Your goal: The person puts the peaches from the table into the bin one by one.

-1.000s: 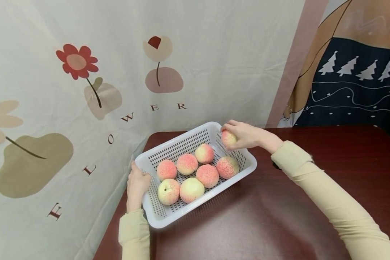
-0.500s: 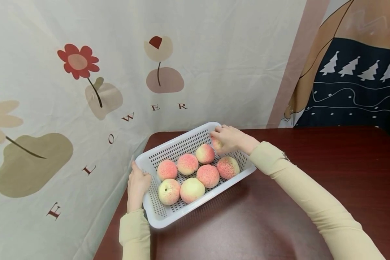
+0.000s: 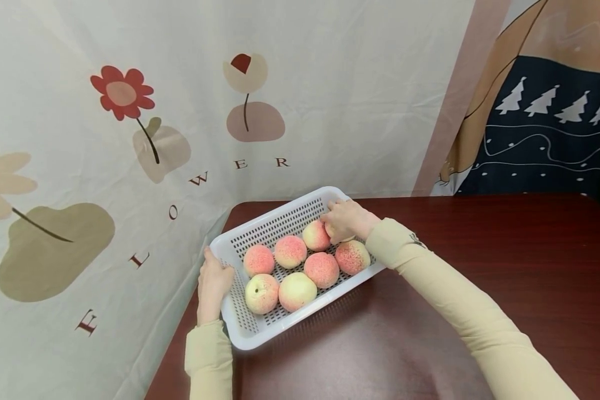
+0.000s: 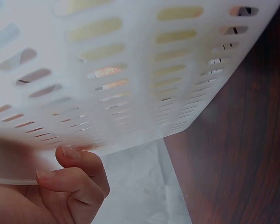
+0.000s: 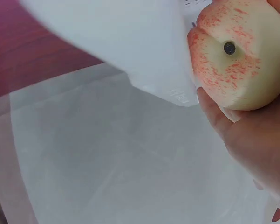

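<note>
A white perforated plastic basket [image 3: 305, 311] stands at an angle on the table. My left hand [image 3: 213, 286] grips its left end; in the left wrist view, curled fingers [image 4: 77, 179] hook round the rim from beneath. Over the basket's right end, my right hand [image 3: 349, 219] holds a peach [image 5: 242, 70], pale yellow with red speckles and a dark stem pit. From the head view that peach is mostly covered by the hand. Several more peaches lie on the basket floor, among them a yellowish one [image 3: 298, 291] in front and a pink one [image 3: 316, 235] beside the right hand.
The dark red-brown table [image 3: 480, 250] extends to the right and front of the basket. A pale cloth [image 3: 330, 111] printed with flowers and letters hangs behind and to the left. A dark printed cloth with white trees [image 3: 545, 128] hangs at the back right.
Carrying the peach, my right hand has moved left and down, from the basket's far right corner to beside the other peaches. The left hand and the basket stay in place.
</note>
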Action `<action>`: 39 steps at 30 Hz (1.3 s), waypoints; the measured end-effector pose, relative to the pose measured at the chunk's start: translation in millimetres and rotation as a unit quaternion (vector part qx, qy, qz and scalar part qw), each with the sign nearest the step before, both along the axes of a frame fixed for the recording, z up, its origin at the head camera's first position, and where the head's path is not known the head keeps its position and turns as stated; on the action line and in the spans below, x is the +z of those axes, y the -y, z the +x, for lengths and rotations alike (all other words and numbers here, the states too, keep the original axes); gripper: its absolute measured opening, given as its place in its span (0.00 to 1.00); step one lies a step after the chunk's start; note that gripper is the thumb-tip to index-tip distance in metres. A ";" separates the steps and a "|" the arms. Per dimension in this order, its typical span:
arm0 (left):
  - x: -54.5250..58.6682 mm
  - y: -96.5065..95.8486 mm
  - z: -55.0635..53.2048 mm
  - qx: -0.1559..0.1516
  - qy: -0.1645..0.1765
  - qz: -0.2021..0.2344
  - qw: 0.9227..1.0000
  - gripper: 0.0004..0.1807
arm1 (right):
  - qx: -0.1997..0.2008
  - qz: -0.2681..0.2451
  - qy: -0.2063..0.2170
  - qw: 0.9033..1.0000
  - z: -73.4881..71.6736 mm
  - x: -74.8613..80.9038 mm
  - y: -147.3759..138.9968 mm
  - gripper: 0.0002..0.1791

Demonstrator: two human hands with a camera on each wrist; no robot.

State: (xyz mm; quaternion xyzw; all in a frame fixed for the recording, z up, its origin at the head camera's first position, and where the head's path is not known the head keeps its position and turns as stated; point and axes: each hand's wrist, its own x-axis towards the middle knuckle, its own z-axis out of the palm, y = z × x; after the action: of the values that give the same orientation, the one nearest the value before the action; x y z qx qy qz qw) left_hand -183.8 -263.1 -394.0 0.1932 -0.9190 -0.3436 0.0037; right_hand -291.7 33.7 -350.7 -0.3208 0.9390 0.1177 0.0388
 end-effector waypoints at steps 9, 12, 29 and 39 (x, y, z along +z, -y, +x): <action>-1.4 0.6 0.1 -0.003 -0.005 -0.010 1.000 0.45 | -0.024 -0.006 0.060 0.998 -6.7 2.6 5.0 0.31; -1.2 0.0 -0.2 -0.005 -0.011 -0.012 1.000 0.46 | -0.028 -0.017 0.083 0.996 -9.4 2.7 4.1 0.32; -1.2 0.0 -0.9 0.002 -0.001 -0.002 1.000 0.46 | -0.008 -0.085 0.152 0.985 -17.2 -0.2 0.0 0.30; -0.8 0.3 0.7 0.000 -0.004 -0.005 1.000 0.45 | 0.013 -0.084 0.170 0.982 -17.1 -4.9 -4.1 0.30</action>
State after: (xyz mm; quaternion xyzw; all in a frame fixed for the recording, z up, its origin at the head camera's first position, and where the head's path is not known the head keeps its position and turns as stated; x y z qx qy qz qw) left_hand -183.2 -263.4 -394.9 0.1913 -0.9209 -0.3394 0.0084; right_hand -308.8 37.8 -355.6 -0.3503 0.9210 -0.0177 0.1696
